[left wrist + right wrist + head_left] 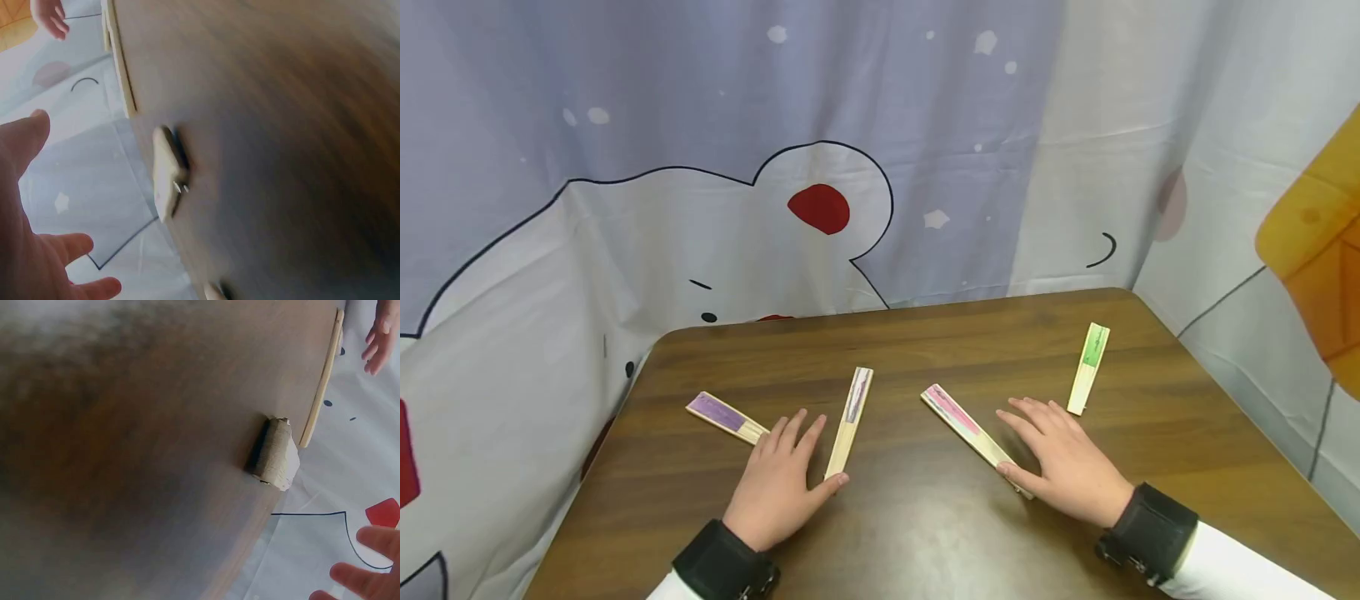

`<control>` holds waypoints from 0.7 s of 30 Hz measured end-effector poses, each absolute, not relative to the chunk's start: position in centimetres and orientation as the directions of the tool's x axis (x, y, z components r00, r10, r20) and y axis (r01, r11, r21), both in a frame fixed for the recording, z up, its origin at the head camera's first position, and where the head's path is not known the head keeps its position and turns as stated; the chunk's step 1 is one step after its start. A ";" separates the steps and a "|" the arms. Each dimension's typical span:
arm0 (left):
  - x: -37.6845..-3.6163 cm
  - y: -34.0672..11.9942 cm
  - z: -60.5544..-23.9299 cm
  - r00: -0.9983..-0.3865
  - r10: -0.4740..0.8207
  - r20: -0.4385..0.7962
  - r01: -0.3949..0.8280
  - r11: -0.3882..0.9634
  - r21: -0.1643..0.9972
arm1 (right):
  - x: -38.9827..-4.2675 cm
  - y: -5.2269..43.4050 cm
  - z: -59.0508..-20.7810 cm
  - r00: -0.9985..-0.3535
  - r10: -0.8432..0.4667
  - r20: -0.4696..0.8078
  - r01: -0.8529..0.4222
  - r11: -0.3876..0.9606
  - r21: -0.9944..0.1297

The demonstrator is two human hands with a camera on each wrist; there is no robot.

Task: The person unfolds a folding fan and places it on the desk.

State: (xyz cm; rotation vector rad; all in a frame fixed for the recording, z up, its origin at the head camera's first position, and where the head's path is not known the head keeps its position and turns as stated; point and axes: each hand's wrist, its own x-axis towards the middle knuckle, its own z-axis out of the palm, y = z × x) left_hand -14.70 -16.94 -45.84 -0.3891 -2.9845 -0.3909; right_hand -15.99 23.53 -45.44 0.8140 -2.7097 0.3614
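The left hand (pixel 782 492), fingers wide, hovers between the purple fan (pixel 721 416) and streaked fan (pixel 851 421); the right hand (pixel 1067 467), also spread, hovers by the pink fan (pixel 968 429), the green fan (pixel 1088 369) farther away.

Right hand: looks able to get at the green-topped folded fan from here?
Likely yes: the right hand seems to hold nothing, and the green-topped folded fan lies just beyond it, with nothing visible in between.

Brown wood-grain table (pixel 910 517), lilac and white cartoon-print curtain (pixel 955 108) behind
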 end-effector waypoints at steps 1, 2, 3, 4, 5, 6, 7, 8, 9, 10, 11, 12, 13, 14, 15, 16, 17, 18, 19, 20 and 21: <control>-14.8 -16.8 -45.8 -0.961 0.238 0.139 0.267 0.929 0.255 | -15.9 23.5 -45.5 -0.802 -0.489 0.342 -0.563 0.811 -0.159; -14.9 -16.6 -45.7 -0.961 0.239 0.140 0.270 0.923 0.273 | -15.9 23.5 -45.5 -0.805 -0.484 0.343 -0.559 0.813 -0.165; -15.0 -16.4 -45.6 -0.961 0.239 0.139 0.271 0.915 0.299 | -15.9 23.5 -45.5 -0.809 -0.478 0.343 -0.554 0.816 -0.168; -15.2 -16.1 -45.5 -0.962 0.235 0.141 0.270 0.905 0.330 | -15.9 23.5 -45.5 -0.812 -0.473 0.343 -0.548 0.819 -0.170; -15.4 -15.7 -45.3 -0.963 0.232 0.140 0.267 0.894 0.359 | -15.9 23.5 -45.5 -0.815 -0.467 0.343 -0.543 0.822 -0.171; -15.6 -15.2 -45.1 -0.963 0.228 0.141 0.266 0.882 0.388 | -15.9 23.6 -45.5 -0.818 -0.462 0.342 -0.539 0.825 -0.173; -15.9 -14.8 -45.0 -0.963 0.228 0.144 0.268 0.868 0.418 | -15.9 23.6 -45.5 -0.821 -0.459 0.341 -0.534 0.827 -0.174; -16.2 -14.2 -44.7 -0.963 0.227 0.146 0.269 0.855 0.443 | -15.9 23.7 -45.5 -0.825 -0.453 0.337 -0.528 0.831 -0.177; -16.6 -13.6 -44.5 -0.962 0.228 0.149 0.271 0.842 0.467 | -15.9 23.8 -45.5 -0.831 -0.446 0.333 -0.521 0.834 -0.182; -17.0 -13.0 -44.4 -0.961 0.232 0.153 0.278 0.830 0.483 | -16.0 23.9 -45.5 -0.835 -0.439 0.332 -0.516 0.835 -0.193; -17.4 -12.3 -44.2 -0.958 0.241 0.154 0.286 0.817 0.501 | -16.1 24.1 -45.6 -0.842 -0.428 0.327 -0.506 0.838 -0.206; -17.8 -11.5 -43.9 -0.955 0.254 0.155 0.297 0.798 0.525 | -16.1 24.2 -45.6 -0.852 -0.415 0.320 -0.494 0.840 -0.224; -18.3 -10.7 -43.8 -0.951 0.268 0.157 0.310 0.780 0.544 | -16.3 24.4 -45.6 -0.864 -0.397 0.310 -0.476 0.843 -0.248; -18.8 -9.8 -43.6 -0.945 0.286 0.161 0.326 0.761 0.561 | -16.4 24.7 -45.6 -0.879 -0.375 0.295 -0.454 0.846 -0.280; -19.3 -8.9 -43.5 -0.938 0.306 0.161 0.341 0.741 0.579 | -16.6 25.0 -45.6 -0.894 -0.350 0.279 -0.429 0.847 -0.314; -19.8 -7.9 -43.4 -0.931 0.327 0.159 0.355 0.723 0.593 | -16.9 25.3 -45.6 -0.909 -0.325 0.261 -0.402 0.847 -0.347; -20.3 -6.9 -43.3 -0.925 0.347 0.156 0.367 0.704 0.608 | -17.1 25.7 -45.6 -0.926 -0.296 0.236 -0.368 0.848 -0.381; -20.7 -5.8 -43.3 -0.920 0.363 0.146 0.371 0.689 0.623 | -17.3 26.0 -45.6 -0.940 -0.268 0.209 -0.334 0.845 -0.418; -21.2 -4.8 -43.3 -0.915 0.379 0.136 0.374 0.673 0.638 | -17.5 26.4 -45.6 -0.954 -0.241 0.180 -0.298 0.840 -0.454; -21.6 -3.7 -43.2 -0.910 0.397 0.119 0.371 0.655 0.658 | -17.7 26.8 -45.6 -0.965 -0.214 0.153 -0.262 0.833 -0.487; -21.9 -2.6 -43.2 -0.908 0.408 0.094 0.359 0.644 0.676 | -17.9 27.2 -45.5 -0.974 -0.189 0.129 -0.228 0.825 -0.516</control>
